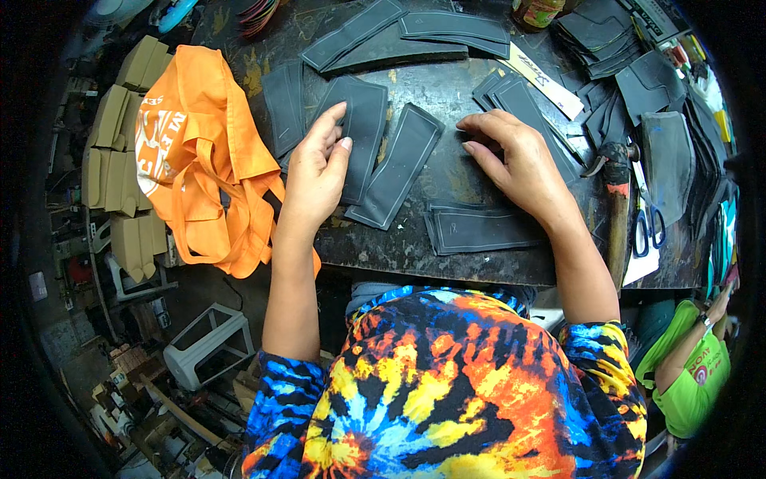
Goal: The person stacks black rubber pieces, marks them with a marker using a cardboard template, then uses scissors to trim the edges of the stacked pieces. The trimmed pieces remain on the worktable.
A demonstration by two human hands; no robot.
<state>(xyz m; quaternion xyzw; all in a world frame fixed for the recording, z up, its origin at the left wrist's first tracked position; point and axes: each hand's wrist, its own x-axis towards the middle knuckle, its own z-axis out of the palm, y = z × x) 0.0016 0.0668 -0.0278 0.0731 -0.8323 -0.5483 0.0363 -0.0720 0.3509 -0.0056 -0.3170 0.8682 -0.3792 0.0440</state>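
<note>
My left hand (315, 172) is over the left part of a dark worktable, its fingers stretched out and nothing seen in its grasp. Beside and partly beneath it lies a black leather-like panel (365, 120) with a pale outline. A narrower outlined panel (403, 164) lies slanted between my hands, overlapping the first at its lower end. My right hand (511, 152) hovers with curved fingers and thumb apart, holding nothing visible. Several black strips (511, 94) fan out behind it. Closer to me, a small stack of outlined panels (483, 229) lies near the table's front edge.
An orange cloth bag (215, 160) hangs at the table's left side. On the right are a hammer (617, 184), blue-handled scissors (643, 219) and piles of black pieces (594, 36). A grey plastic stool (206, 343) stands lower left; a person in a green shirt (694, 367) is at right.
</note>
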